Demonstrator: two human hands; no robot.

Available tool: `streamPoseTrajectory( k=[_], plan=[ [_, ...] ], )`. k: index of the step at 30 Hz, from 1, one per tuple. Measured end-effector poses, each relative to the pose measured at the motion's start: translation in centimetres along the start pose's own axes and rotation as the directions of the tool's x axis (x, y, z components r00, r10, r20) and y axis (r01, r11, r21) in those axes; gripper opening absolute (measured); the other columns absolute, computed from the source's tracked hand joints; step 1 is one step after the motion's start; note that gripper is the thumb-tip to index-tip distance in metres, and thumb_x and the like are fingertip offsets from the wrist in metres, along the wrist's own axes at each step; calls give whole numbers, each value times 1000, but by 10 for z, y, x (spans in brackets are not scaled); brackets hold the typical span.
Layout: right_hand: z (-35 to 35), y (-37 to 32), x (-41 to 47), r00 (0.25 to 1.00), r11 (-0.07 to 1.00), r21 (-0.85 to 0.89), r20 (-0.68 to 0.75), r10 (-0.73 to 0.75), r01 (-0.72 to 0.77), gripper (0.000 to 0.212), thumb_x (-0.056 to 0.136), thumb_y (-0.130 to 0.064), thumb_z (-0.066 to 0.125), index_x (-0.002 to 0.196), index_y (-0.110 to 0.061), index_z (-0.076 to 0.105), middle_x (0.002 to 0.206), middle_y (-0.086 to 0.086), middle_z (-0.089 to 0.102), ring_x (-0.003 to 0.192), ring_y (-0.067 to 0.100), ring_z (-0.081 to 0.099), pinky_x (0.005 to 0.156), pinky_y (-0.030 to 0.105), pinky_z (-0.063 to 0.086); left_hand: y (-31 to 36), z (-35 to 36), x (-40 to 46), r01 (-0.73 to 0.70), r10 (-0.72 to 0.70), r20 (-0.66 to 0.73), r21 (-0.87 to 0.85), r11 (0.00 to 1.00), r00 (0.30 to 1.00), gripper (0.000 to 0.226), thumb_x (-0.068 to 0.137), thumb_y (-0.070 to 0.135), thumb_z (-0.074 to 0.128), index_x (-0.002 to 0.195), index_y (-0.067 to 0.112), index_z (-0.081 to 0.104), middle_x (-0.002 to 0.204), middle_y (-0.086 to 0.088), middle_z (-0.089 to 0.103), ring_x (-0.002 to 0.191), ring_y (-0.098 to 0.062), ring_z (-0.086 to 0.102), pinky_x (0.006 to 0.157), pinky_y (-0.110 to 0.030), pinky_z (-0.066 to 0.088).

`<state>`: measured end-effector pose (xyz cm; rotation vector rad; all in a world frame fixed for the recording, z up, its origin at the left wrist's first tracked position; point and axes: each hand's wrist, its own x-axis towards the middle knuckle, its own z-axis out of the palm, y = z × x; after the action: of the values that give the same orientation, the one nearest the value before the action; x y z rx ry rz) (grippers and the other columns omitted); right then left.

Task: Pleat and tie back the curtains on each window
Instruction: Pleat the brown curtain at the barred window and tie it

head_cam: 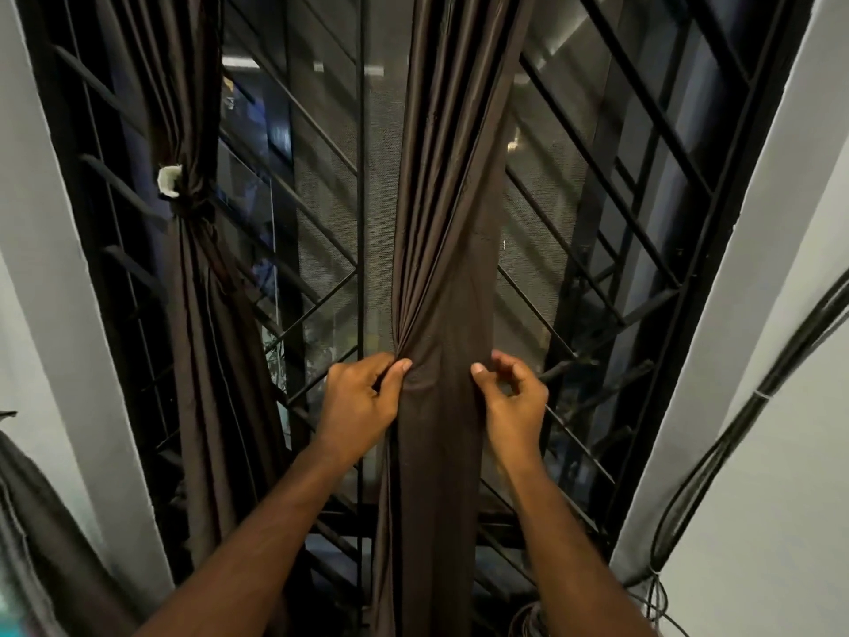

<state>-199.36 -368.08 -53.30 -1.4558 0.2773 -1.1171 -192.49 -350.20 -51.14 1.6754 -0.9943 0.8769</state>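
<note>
A dark brown curtain (pixel 441 250) hangs down the middle of the window, gathered into folds. My left hand (pixel 363 397) pinches a bunch of pleats at the curtain's left edge, thumb on the front. My right hand (pixel 514 397) holds the curtain's right edge, thumb pressed on the cloth and fingers curled behind it. A second brown curtain (pixel 197 278) hangs at the left, bound at its waist by a knotted tie (pixel 183 195) with a pale end.
A black metal window grille (pixel 611 213) with diagonal bars and mesh stands behind the curtains. White walls (pixel 753 342) flank the window. Black cables (pixel 716 452) run down the right wall. Grey cloth (pixel 32 535) hangs at the lower left.
</note>
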Motion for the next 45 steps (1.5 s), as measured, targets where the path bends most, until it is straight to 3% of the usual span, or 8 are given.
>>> streamPoseTrajectory(
  k=[6, 13, 20, 26, 33, 38, 43, 45],
  plan=[
    [1, -6, -27, 935, 935, -237, -176, -308, 264, 2, 90, -11, 75, 88, -13, 75, 79, -4, 69, 74, 11, 66, 70, 48, 57, -2, 6, -2, -2, 8, -47, 133, 991, 999, 36, 95, 24, 61, 61, 14, 53, 50, 13, 34, 40, -5, 34, 43, -21, 27],
    [26, -9, -63, 777, 647, -486, 116, -619, 587, 3, 86, -13, 72, 85, -14, 69, 77, -4, 63, 76, 16, 59, 74, 37, 41, 2, 16, -6, -56, 81, -74, 293, 955, 994, 35, 94, 27, 58, 64, 11, 60, 48, -1, 52, 38, -15, 48, 40, -27, 34],
    [39, -6, -64, 811, 747, -317, 188, -555, 584, 7, 92, -10, 67, 87, -13, 70, 78, -4, 60, 73, 17, 58, 65, 48, 48, 8, 11, -10, -15, 20, -58, 85, 996, 998, 37, 99, 27, 55, 65, 14, 60, 53, 17, 41, 42, -3, 42, 48, -12, 29],
    [37, -7, -64, 797, 818, -144, 371, -476, 556, 18, 92, 2, 60, 92, -8, 75, 81, -3, 57, 78, 15, 58, 67, 38, 50, 5, 2, -2, 11, -7, -59, 70, 997, 998, 47, 95, 38, 60, 58, 12, 47, 47, 9, 39, 40, -6, 39, 43, -22, 28],
    [19, 1, -28, 977, 993, -34, 186, -101, 109, 43, 87, 4, 72, 113, -31, 70, 115, -5, 69, 102, 6, 63, 92, 26, 54, -4, -12, 1, 21, -21, -1, -5, 1000, 1000, 41, 98, 33, 55, 63, 23, 35, 51, 11, 30, 44, -5, 33, 48, -21, 24],
    [24, -6, 0, 893, 936, 133, 368, 257, -325, 52, 95, -4, 65, 140, -25, 51, 124, -5, 65, 114, 3, 61, 83, 21, 47, -1, -12, 0, 12, -12, 9, -21, 1000, 1000, 38, 98, 31, 55, 65, 26, 36, 52, 13, 31, 46, -5, 35, 49, -17, 25],
    [28, 8, 9, 963, 974, 107, 207, 174, -199, 15, 88, -3, 74, 103, -3, 73, 98, 20, 75, 88, 16, 70, 84, 34, 54, -7, -17, 0, 17, -17, -12, -10, 1000, 1000, 38, 98, 29, 56, 64, 24, 40, 52, 12, 35, 44, -9, 38, 45, -21, 28],
    [26, 10, 4, 989, 992, 54, 95, 109, -115, 7, 87, -7, 77, 93, -11, 77, 92, 11, 76, 88, 14, 71, 81, 29, 57, -9, -19, 1, 15, -14, -35, 29, 999, 999, 38, 98, 29, 56, 64, 24, 40, 51, 14, 34, 42, -9, 37, 44, -20, 28]
  ],
)
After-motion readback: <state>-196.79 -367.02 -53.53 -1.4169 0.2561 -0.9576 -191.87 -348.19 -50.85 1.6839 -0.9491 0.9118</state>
